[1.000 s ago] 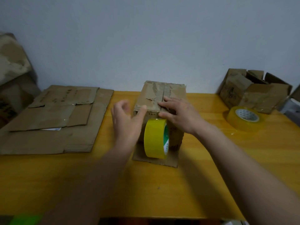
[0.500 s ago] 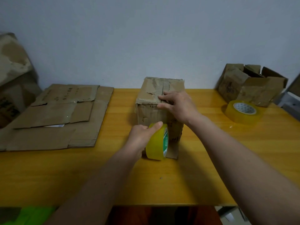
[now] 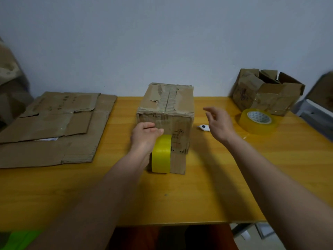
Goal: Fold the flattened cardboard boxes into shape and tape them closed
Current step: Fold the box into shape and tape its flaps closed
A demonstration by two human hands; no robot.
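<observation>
Box [image 3: 166, 114] stands mid-table [image 3: 198, 186], worn and probably light, so steady its top beside the seam. Your left hand [image 3: 144, 137] grips the yellow tape roll [image 3: 161, 153] at its front; your right hand [image 3: 219, 123] hovers open beside it.

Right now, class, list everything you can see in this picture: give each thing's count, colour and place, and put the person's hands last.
box: 1, brown, folded up, table centre by the wall
yellow tape: 1 roll, on edge against the box's near face
flat cardboard: a stack, count unclear, brown, left side of the table
open boxes: at least 1, brown, far right corner
clear tape: 1 roll, yellowish, lying flat in front of the open boxes
cutter: 1, small, white, on the table right of the box
table: 1, orange-yellow wood
wall: pale grey, behind
left hand: grips the yellow tape
right hand: open, in the air above the cutter
</observation>
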